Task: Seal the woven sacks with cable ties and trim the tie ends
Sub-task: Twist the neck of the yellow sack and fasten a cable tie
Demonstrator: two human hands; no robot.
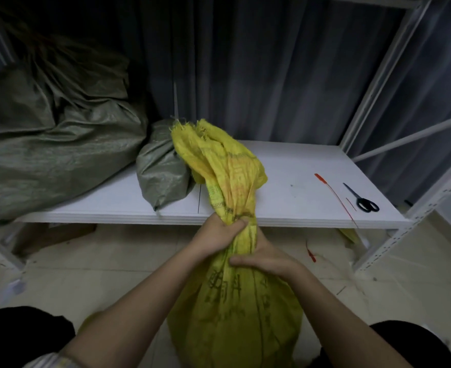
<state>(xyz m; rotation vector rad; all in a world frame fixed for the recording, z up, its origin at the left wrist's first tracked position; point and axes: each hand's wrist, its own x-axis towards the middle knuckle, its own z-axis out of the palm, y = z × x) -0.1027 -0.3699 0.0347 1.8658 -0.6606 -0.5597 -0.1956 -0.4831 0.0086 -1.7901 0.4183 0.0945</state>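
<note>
A yellow woven sack [235, 309] with dark print stands on the floor between my knees. Its neck is gathered into a bunch and its frayed mouth flops up over the shelf. My left hand [219, 233] grips the bunched neck from the left. Just below it, my right hand [265, 257] wraps around the neck from the right. A red cable tie [334, 193] lies on the white shelf board [285, 168] to the right. Black-handled scissors [362, 199] lie beside it, with a short red offcut [351, 203] between them.
A large grey-green sack [46, 155] fills the left of the shelf, with a smaller one [160, 173] next to the yellow sack's mouth. White metal rack uprights [394, 237] stand at the right. Another red tie [310, 253] lies on the tiled floor under the shelf edge.
</note>
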